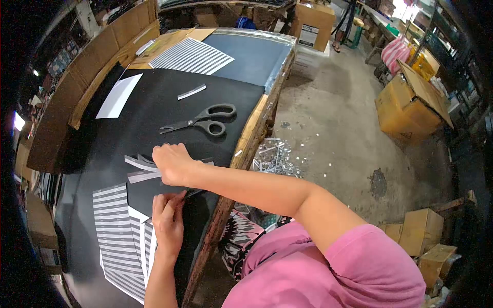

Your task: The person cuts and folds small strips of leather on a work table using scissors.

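Observation:
My right hand [175,164] is closed over several narrow striped paper strips [144,175], whose ends fan out to its left; another end shows on its right. Just below it, my left hand [168,213] has its fingers pressed together; what they pinch, if anything, is hidden. Striped sheets [115,231] lie overlapping to the left of my left hand. Above my right hand, black-handled scissors [197,122] rest on the black table surface [149,97], blades pointing left. A short loose strip [191,92] lies beyond them.
A white sheet [119,96] and a large striped sheet [191,56] lie at the far part of the table. Its wooden edge [246,138] runs along the right. Paper scraps [277,158] litter the floor, with a cardboard box [411,105] farther right. A person's foot shows far back.

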The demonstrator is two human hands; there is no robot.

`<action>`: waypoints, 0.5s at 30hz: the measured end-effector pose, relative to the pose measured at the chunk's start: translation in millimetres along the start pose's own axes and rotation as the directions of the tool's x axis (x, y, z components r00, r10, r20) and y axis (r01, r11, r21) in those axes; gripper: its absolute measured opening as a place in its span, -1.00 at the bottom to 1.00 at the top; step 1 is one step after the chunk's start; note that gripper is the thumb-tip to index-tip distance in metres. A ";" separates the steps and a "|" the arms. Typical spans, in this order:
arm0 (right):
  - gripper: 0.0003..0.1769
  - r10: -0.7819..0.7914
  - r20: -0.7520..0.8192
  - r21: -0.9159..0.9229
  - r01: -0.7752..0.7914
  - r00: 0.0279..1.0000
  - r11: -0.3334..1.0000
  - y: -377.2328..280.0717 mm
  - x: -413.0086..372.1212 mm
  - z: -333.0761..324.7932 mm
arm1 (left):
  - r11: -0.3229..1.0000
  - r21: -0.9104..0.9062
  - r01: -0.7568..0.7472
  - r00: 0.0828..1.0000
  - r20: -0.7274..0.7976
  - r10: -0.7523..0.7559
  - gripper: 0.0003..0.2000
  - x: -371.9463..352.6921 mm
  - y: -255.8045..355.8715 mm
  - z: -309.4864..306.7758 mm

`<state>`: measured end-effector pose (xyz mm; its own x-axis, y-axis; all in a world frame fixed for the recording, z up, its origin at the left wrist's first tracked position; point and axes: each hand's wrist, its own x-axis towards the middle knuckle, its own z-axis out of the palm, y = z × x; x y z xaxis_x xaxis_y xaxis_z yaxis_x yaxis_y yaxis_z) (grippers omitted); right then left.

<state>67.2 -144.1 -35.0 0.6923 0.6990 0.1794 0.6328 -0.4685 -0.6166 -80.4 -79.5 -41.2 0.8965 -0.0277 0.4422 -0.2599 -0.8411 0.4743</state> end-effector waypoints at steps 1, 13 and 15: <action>-0.76 0.000 0.000 -0.002 0.000 1.000 1.000 0.2 0.4 -3.2 | 1.000 -0.004 0.002 1.000 0.000 -0.002 -0.73 -0.2 -0.3 0.4; -0.67 -0.170 0.353 0.084 0.150 0.920 0.985 9.9 89.3 -33.5 | 0.996 -0.044 -0.076 0.997 -0.021 0.075 -0.70 -1.5 -19.0 2.0; -0.58 -0.013 0.470 0.066 -0.020 0.883 0.998 2.0 99.9 -43.1 | 0.996 -0.048 -0.075 0.997 -0.016 0.074 -0.71 -2.1 -19.7 2.2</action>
<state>152.5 -98.6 14.7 0.4395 0.8771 -0.1937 0.5947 -0.4457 -0.6691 -76.4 -64.1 -53.1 0.8689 -0.0811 0.4883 -0.3430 -0.8099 0.4759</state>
